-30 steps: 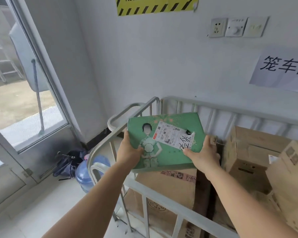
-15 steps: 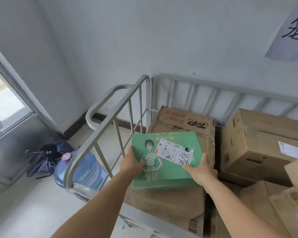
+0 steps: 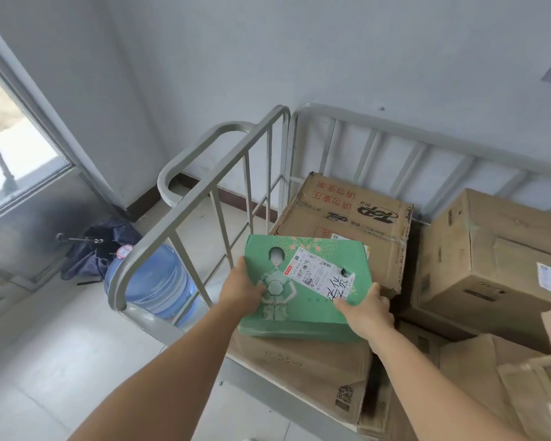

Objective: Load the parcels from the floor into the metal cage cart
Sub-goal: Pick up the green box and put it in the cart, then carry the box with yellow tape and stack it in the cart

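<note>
Green parcel [image 3: 303,281] lower, inside cage cart [image 3: 204,192]

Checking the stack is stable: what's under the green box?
The green box, held by the left hand and right hand, sits over a brown carton. Their contact is hidden by the box.

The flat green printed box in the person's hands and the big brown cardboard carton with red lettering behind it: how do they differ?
The flat green printed box is slim and brightly coloured, showing a drawn figure; the brown cardboard carton with red lettering is plain, bulkier and creased. The green box is held at its sides by the left hand and right hand; no hand touches the brown carton. Both carry printed labels and sit within the grey metal cage cart.
</note>
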A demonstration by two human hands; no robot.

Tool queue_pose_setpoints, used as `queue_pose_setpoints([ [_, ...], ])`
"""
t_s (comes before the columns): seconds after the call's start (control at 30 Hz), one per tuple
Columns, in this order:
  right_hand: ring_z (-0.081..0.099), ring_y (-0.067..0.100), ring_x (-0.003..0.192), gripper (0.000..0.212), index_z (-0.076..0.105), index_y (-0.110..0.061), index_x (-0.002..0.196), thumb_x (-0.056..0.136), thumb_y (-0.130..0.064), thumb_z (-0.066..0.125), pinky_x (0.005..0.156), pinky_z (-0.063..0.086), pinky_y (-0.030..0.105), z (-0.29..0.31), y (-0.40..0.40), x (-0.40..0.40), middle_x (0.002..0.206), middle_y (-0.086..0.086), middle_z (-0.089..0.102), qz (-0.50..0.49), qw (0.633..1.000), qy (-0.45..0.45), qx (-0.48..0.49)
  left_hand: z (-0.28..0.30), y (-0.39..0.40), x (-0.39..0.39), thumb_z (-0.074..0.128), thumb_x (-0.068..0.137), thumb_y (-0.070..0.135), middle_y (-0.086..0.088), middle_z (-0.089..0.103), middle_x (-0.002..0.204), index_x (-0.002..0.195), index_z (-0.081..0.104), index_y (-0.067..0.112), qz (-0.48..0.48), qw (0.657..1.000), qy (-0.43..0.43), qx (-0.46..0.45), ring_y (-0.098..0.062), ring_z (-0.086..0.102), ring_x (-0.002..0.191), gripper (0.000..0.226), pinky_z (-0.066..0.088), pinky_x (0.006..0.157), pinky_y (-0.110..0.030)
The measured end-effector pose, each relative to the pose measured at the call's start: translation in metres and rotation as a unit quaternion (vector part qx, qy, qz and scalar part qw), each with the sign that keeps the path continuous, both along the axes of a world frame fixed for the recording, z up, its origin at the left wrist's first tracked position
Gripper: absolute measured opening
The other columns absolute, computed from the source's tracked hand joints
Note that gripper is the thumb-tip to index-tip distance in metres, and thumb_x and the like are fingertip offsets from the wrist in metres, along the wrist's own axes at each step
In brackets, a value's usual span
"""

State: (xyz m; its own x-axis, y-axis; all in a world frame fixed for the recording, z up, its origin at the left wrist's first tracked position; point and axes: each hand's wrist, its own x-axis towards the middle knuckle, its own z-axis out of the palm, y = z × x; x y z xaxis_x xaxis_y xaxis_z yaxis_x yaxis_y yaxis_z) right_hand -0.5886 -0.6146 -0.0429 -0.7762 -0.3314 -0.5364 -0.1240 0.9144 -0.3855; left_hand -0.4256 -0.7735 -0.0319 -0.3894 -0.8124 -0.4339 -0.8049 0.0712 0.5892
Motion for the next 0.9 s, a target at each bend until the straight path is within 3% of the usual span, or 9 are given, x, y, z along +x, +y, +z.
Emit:
queue_pose_setpoints([
  [0.1,0.018,0.032,0.146,0.098,0.000,-0.014,0.156,0.089,-0.059,0.055,0.114,0.028,0.046,0.006,0.004,0.006,0.162,0.006,0.007,0.082,0.995,0.056,0.024,0.007,0.010,0.004,0.061,0.091,0.026,-0.008,0.052,0.133,0.142,0.034,0.017,-0.026,0.999,-0.022,-0.037,-0.027,0.054,0.116,0.059,0.046,0.094,-0.038],
  [0.2,0.005,0.024,0.151,0.094,0.000,-0.015,0.157,0.091,-0.060,0.050,0.118,0.019,0.045,0.020,0.004,0.015,0.164,0.003,0.000,0.184,0.977,0.109,0.022,0.022,0.022,0.016,0.059,0.092,0.030,-0.007,0.041,0.144,0.151,0.022,0.019,-0.060,0.993,-0.050,-0.086,-0.028,0.047,0.123,0.070,0.045,0.100,-0.041],
  [0.3,0.003,0.023,0.151,0.089,0.001,-0.016,0.157,0.094,-0.059,0.046,0.120,0.016,0.045,0.038,-0.001,0.029,0.164,0.003,0.001,0.277,0.948,0.155,-0.002,0.038,0.034,0.036,0.058,0.094,0.031,-0.005,0.026,0.155,0.154,0.013,0.019,-0.080,0.981,-0.087,-0.151,-0.030,0.034,0.136,0.076,0.034,0.110,-0.043],
  [0.5,-0.004,0.023,0.151,0.080,0.004,-0.016,0.157,0.097,-0.051,0.045,0.122,0.008,0.044,0.076,-0.023,0.087,0.164,0.003,-0.005,0.419,0.885,0.181,-0.088,0.072,0.059,0.106,0.057,0.093,0.035,-0.003,0.029,0.153,0.151,0.016,0.019,-0.023,0.969,-0.098,-0.224,-0.029,0.035,0.134,0.072,0.035,0.108,-0.041],
  [0.67,-0.005,0.020,0.151,0.075,0.007,-0.018,0.157,0.098,-0.046,0.044,0.122,0.003,0.040,0.087,-0.038,0.166,0.165,0.001,-0.003,0.507,0.836,0.161,-0.134,0.080,0.080,0.186,0.057,0.094,0.036,-0.002,0.029,0.154,0.152,0.018,0.021,0.076,0.964,-0.108,-0.231,-0.026,0.034,0.137,0.071,0.032,0.110,-0.037],
  [0.9,-0.006,0.020,0.151,0.078,0.002,-0.021,0.157,0.097,-0.047,0.045,0.121,0.000,0.041,0.062,-0.047,0.300,0.165,-0.001,-0.005,0.626,0.757,0.148,-0.115,0.046,0.127,0.330,0.050,0.096,0.038,-0.004,0.019,0.159,0.153,0.009,0.020,0.189,0.950,-0.195,-0.154,-0.026,0.026,0.141,0.073,0.026,0.115,-0.037],
])
